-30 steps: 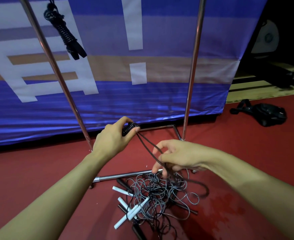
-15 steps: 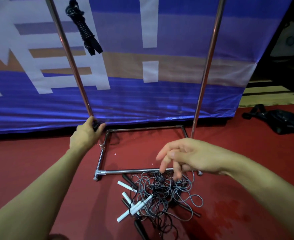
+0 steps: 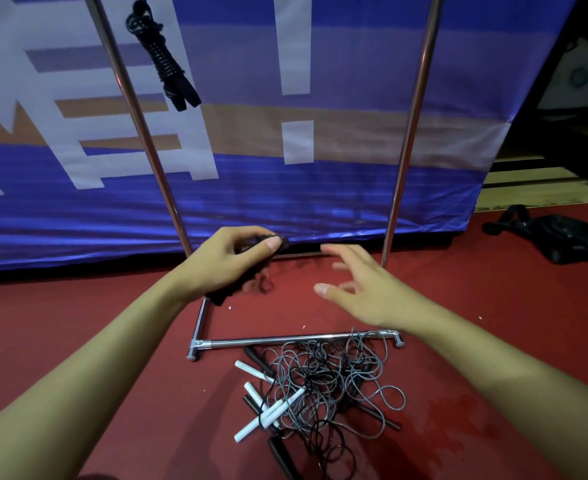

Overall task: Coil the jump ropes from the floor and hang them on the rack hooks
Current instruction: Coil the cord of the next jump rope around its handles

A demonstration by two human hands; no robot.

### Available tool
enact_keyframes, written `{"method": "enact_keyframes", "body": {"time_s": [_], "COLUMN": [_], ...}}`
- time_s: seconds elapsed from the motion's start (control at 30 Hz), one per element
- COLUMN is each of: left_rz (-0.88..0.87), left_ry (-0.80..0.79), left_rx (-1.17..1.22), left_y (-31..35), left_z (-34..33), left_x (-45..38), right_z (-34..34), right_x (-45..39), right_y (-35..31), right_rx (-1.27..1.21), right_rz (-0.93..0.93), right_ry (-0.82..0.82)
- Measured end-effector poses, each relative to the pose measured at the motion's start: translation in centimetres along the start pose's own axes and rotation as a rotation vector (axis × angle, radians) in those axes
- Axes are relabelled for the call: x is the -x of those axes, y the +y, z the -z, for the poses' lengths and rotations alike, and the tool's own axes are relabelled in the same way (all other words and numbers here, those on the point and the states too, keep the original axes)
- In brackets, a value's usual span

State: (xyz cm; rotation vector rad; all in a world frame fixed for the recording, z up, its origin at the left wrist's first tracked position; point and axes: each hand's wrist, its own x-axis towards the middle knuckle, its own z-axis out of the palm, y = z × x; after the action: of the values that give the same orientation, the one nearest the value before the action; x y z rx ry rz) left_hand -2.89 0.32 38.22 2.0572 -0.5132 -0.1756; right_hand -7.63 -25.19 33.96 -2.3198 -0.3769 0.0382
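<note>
The left hand [image 3: 230,258] held a black rope handle [image 3: 278,242], the right hand [image 3: 365,289] was open and empty, and the floppy, light ropes [image 3: 323,382] looked easiest to grab by their hard handles.

Dim indoor light w/ blue-purple cast; glare streaks on rack poles [image 3: 411,126]; right hand [image 3: 361,289] motion-blurred; wide-angle bowing at edges; dark right corner.

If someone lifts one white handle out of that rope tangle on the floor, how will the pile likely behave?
The tangle would probably drag along: its thin cords loop through one another. The cords look floppy, so they should sag from the white handle rather than hold shape. The smooth, round handles may roll on the red floor.
</note>
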Motion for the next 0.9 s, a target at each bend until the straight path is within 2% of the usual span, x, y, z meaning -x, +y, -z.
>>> {"method": "enact_keyframes", "body": {"time_s": [0.13, 0.2, 0.27, 0.3, 0.37, 0.4, 0.47, 0.57, 0.7, 0.8, 0.9], "left_rz": [-0.092, -0.121, -0.112, -0.11, -0.111, -0.112, -0.117, -0.13, -0.133, -0.15, -0.159], "left_ry": [-0.158, -0.188, -0.182, -0.178, -0.164, -0.152, -0.123, -0.065, 0.076, 0.098, 0.125], "left_rx": [0.244, 0.311, 0.356, 0.352, 0.309, 0.292, 0.282, 0.209, 0.002, -0.173, -0.233], "left_y": [2.7, 3.2, 3.4, 3.3, 3.3, 3.3, 3.4, 3.6, 2.7, 1.9, 1.8], "left_z": [-1.6, -2.1, -2.1, -1.9, -1.6, -1.4, -0.9, -0.6, -1.0, -1.7, -2.5], "left_x": [0.3, 0.3, 0.3, 0.3, 0.3, 0.3, 0.4, 0.6, 0.0, -0.4, -0.7], "right_z": [-0.3, -0.1, -0.3, -0.5, -0.7, -0.6, 0.0, 0.7, 0.7, 0.6, 1.2], "right_x": [0.0, 0.2, 0.9, 1.0, 1.3, 1.1, 0.7, 1.2, 1.7, 2.0, 2.2], "right_y": [-1.0, -1.7, -2.8, -3.2, -3.5, -3.4, -3.1, -2.8, -3.1, -3.2, -4.4], "right_rx": [0.129, -0.102, -0.505, -0.654, -0.765, -0.736, -0.471, -0.086, 0.053, 0.202, 0.353], "right_rz": [0.097, 0.048, -0.035, -0.083, -0.14, -0.152, -0.087, 0.064, 0.148, 0.158, 0.133], "right_ry": [0.069, -0.017, -0.192, -0.226, -0.185, -0.119, 0.02, 0.049, 0.068, 0.108, 0.126]}}
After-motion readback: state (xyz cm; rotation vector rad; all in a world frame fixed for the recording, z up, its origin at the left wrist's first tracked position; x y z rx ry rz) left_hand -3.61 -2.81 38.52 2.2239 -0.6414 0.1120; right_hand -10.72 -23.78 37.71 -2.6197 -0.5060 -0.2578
